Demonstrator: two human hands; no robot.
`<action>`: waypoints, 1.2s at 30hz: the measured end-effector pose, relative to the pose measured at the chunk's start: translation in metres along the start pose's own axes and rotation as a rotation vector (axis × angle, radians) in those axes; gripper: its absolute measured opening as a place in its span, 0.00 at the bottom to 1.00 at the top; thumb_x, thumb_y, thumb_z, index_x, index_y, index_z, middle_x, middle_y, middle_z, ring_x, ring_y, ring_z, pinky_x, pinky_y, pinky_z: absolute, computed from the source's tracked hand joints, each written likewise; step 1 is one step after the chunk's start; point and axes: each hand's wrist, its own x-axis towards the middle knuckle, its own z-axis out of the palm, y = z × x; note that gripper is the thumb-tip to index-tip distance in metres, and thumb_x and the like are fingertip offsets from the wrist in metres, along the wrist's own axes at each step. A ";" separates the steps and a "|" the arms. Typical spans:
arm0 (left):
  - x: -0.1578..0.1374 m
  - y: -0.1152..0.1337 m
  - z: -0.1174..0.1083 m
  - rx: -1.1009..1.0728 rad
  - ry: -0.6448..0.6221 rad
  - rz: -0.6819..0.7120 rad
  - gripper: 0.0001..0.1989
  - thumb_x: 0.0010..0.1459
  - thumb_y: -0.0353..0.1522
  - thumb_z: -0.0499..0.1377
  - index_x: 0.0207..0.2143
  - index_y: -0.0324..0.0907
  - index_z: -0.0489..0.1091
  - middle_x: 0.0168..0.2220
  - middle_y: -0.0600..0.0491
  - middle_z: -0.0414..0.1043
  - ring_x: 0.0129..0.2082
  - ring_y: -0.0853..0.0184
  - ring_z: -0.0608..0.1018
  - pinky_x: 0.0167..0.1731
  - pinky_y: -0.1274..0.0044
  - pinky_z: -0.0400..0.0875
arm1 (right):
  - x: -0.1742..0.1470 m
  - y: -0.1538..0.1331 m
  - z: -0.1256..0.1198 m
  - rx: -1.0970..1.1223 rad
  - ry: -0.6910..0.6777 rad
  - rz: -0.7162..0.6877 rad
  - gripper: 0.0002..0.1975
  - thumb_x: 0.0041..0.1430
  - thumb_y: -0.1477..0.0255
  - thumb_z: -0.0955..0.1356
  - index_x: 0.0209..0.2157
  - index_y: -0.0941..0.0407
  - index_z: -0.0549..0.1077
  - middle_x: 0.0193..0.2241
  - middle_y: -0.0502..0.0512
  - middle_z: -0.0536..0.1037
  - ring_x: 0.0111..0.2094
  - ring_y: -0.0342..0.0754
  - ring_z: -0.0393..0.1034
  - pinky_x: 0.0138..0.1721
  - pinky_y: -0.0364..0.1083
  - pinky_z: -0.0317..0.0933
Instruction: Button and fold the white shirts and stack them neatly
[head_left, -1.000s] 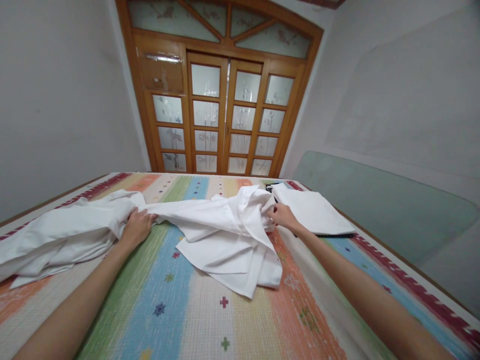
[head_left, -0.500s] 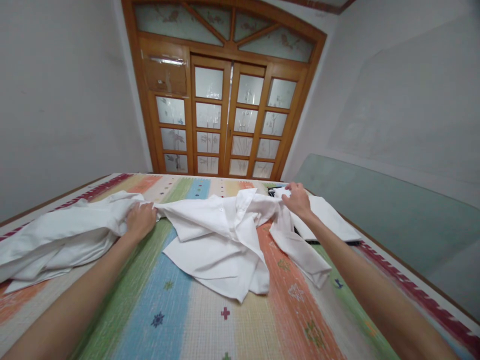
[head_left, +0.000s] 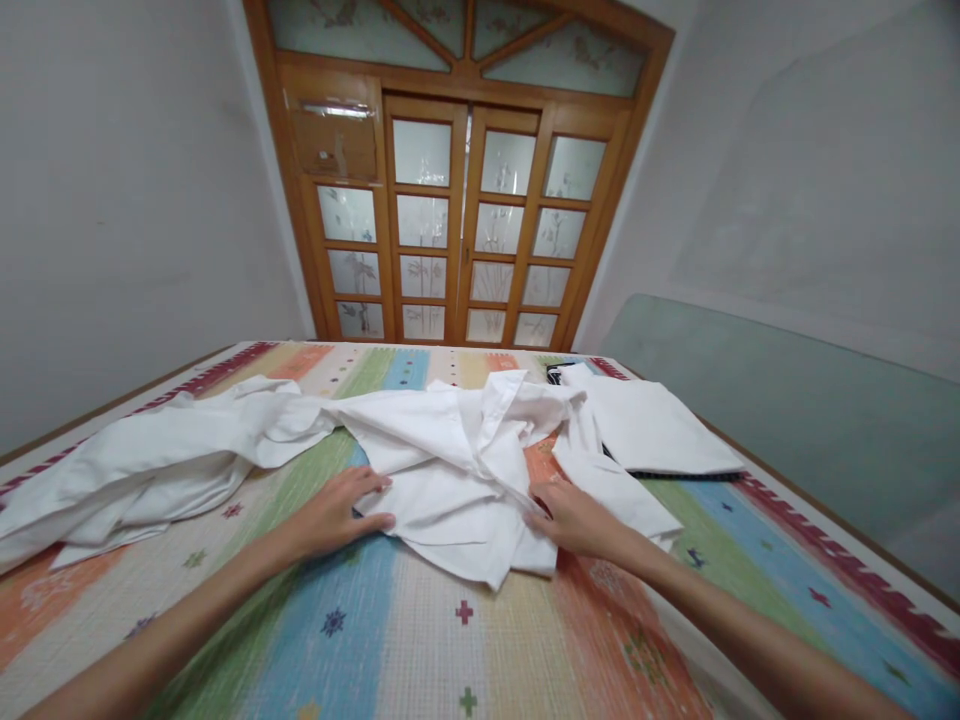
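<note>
A rumpled white collared shirt (head_left: 450, 450) lies spread across the striped bedspread (head_left: 420, 640) in front of me. At the shirt's left lower edge is my left hand (head_left: 345, 512), its thumb and fingers apart, fingertips touching the cloth. On the opposite side my right hand (head_left: 574, 515) rests at the fabric with thumb and fingers spread; its fingertips are partly lost against the white folds. One sleeve (head_left: 622, 495) runs out beneath and beyond my right wrist. Further left, a bunched white garment (head_left: 172, 440) stretches towards the bed's edge and meets the shirt.
A flat folded white garment (head_left: 660, 425) with dark patterned cloth under it lies at the right. Beyond the bed's right side stands a pale green panel (head_left: 787, 400) against the wall. Wooden glass-paned doors (head_left: 457, 220) are behind the bed's far edge.
Both hands have let go of the shirt's upper side and come nearer to me and inward, to its lower left and right edges. The shirt has hardly moved.
</note>
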 end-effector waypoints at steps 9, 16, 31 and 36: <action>-0.018 0.020 0.021 0.082 -0.041 0.098 0.15 0.66 0.41 0.46 0.35 0.43 0.67 0.37 0.47 0.71 0.39 0.60 0.72 0.41 0.70 0.65 | 0.012 0.026 -0.046 0.405 0.486 0.084 0.04 0.52 0.72 0.63 0.30 0.54 0.70 0.30 0.52 0.78 0.32 0.48 0.71 0.34 0.45 0.62; -0.041 0.076 -0.019 -0.045 -0.422 0.130 0.16 0.65 0.42 0.46 0.32 0.43 0.65 0.32 0.52 0.71 0.32 0.65 0.72 0.34 0.75 0.64 | 0.008 0.020 -0.084 0.480 0.736 0.053 0.13 0.47 0.75 0.62 0.35 0.54 0.74 0.37 0.55 0.79 0.41 0.51 0.72 0.40 0.46 0.66; 0.000 0.093 -0.027 0.115 -0.133 0.155 0.18 0.63 0.45 0.50 0.31 0.43 0.70 0.33 0.49 0.75 0.32 0.63 0.75 0.35 0.72 0.68 | -0.039 -0.046 -0.043 0.057 -0.681 -0.377 0.05 0.54 0.70 0.69 0.29 0.56 0.77 0.24 0.47 0.74 0.25 0.42 0.65 0.26 0.40 0.52; 0.075 0.042 -0.008 0.127 0.174 0.042 0.21 0.64 0.43 0.45 0.45 0.39 0.69 0.48 0.43 0.74 0.50 0.56 0.74 0.52 0.65 0.66 | -0.026 -0.056 -0.031 0.174 -0.994 -0.397 0.21 0.58 0.54 0.67 0.25 0.58 0.76 0.19 0.46 0.71 0.23 0.42 0.65 0.26 0.40 0.55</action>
